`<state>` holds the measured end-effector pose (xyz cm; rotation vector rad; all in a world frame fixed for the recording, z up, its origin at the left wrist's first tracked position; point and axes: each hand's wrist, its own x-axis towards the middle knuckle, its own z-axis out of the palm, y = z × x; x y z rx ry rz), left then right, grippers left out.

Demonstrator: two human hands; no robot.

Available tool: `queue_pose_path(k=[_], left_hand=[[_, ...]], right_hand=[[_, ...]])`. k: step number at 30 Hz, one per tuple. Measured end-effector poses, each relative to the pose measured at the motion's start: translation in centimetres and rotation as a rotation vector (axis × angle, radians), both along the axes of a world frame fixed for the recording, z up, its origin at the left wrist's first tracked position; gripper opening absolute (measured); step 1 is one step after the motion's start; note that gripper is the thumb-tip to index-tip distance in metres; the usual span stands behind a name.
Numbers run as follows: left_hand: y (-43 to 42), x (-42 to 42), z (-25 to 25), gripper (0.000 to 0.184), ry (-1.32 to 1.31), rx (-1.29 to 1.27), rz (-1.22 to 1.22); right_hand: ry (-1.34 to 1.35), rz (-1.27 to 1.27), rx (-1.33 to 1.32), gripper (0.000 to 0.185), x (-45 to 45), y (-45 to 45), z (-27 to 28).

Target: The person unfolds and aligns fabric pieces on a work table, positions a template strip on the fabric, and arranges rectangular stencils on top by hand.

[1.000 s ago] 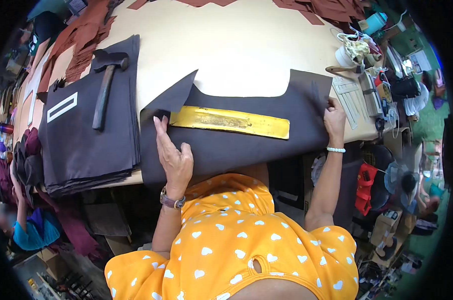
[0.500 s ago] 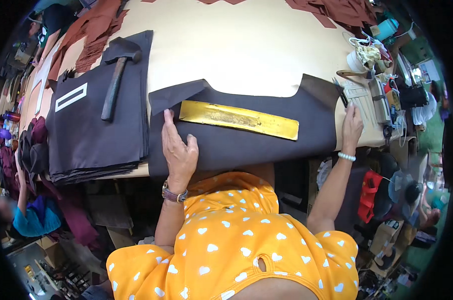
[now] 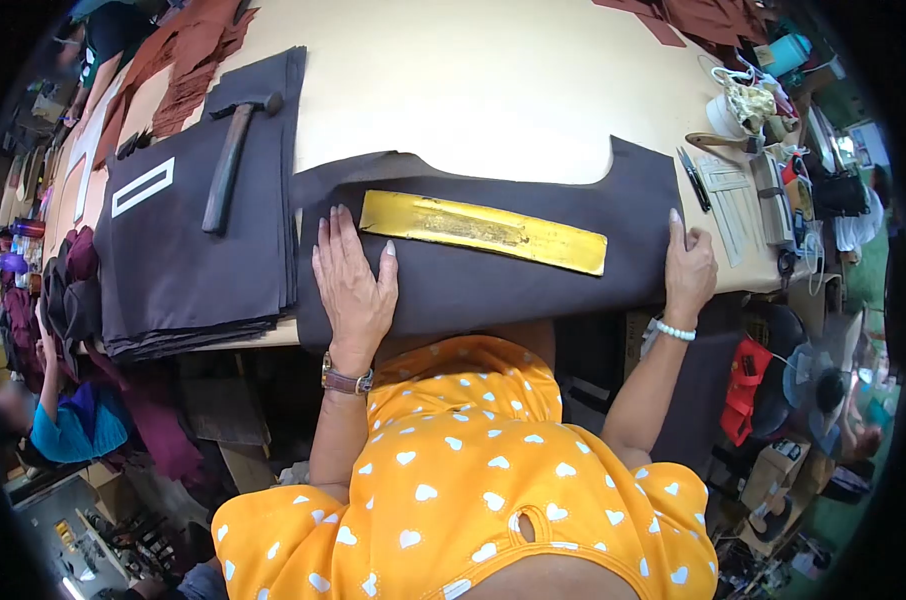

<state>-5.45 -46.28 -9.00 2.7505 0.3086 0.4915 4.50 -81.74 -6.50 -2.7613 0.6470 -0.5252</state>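
A dark brown cut fabric piece [image 3: 453,285] lies spread along the table's near edge. On top of it rests a long, flat, shiny yellow bar [image 3: 558,250] with a worn dark patch in its middle. My left hand [image 3: 355,285] lies flat on the fabric's left part, fingers stretched out, just left of the bar. At the right edge of the fabric, my right hand [image 3: 691,268] is closed with curled fingers, its thumb along the edge, pinching the cloth there.
To the left, a hammer [image 3: 229,165] and a white rectangular frame [image 3: 143,187] lie on a stack of dark fabric [image 3: 198,270]. A black pen [image 3: 693,180], pale card templates [image 3: 725,205] and a wooden-handled brush [image 3: 718,140] lie at right. Reddish-brown cloth [image 3: 188,65] lies farther back.
The fabric's folded-over upper corners now lie flatter. My left hand has moved off the left corner onto the cloth, and my right hand has come down to the right edge.
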Motion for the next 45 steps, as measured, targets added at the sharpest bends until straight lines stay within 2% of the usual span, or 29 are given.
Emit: queue_pose_path(k=[2, 3, 6, 7, 11, 14, 18, 24, 26, 32, 41, 45], left_hand=[[-0.1, 0.1, 0.0, 0.063, 0.021, 0.023, 0.006], [-0.1, 0.1, 0.0, 0.063, 0.031, 0.033, 0.008], [-0.2, 0.2, -0.1, 0.063, 0.076, 0.102, 0.026], [-0.2, 0.2, -0.1, 0.062, 0.079, 0.097, 0.025], [-0.8, 0.0, 0.1, 0.061, 0.087, 0.084, 0.041], [-1.8, -0.2, 0.3, 0.061, 0.101, 0.107, 0.066], [-2.4, -0.3, 0.5, 0.062, 0.096, 0.104, 0.078], [-2.2, -0.4, 0.7, 0.062, 0.139, 0.101, 0.052], [-2.0, -0.7, 0.6, 0.061, 0.166, 0.081, 0.045], [-2.1, -0.5, 0.4, 0.059, -0.039, -0.051, -0.036], [-2.8, 0.9, 1.5, 0.055, -0.073, -0.237, -0.097], [-2.7, 0.8, 0.7, 0.05, -0.104, -0.17, -0.109]], right_hand=[[0.146, -0.024, 0.103, 0.054, -1.3, 1.1, 2.2], [0.065, 0.04, 0.039, 0.044, -1.7, 0.8, 1.4], [-0.174, 0.237, 0.282, 0.03, -0.8, -0.4, -1.2], [-0.154, 0.213, 0.194, 0.018, -0.6, 0.5, -0.3], [-0.281, 0.387, 0.032, 0.018, 2.8, -0.8, -1.0], [-0.225, 0.464, -0.003, 0.022, 4.9, -1.5, -1.3], [-0.112, 0.407, -0.042, 0.028, 4.7, -2.1, -1.4], [-0.288, 0.317, -0.302, 0.029, 2.4, -0.9, -0.7], [-0.288, 0.322, -0.168, 0.027, 0.9, 0.3, 0.6], [-0.197, 0.433, 0.359, 0.026, -3.9, 4.6, -0.6], [-0.212, 0.527, 0.734, 0.031, -0.4, 4.7, -1.5], [-0.209, 0.531, 0.758, 0.032, 0.0, 4.7, -1.7]])
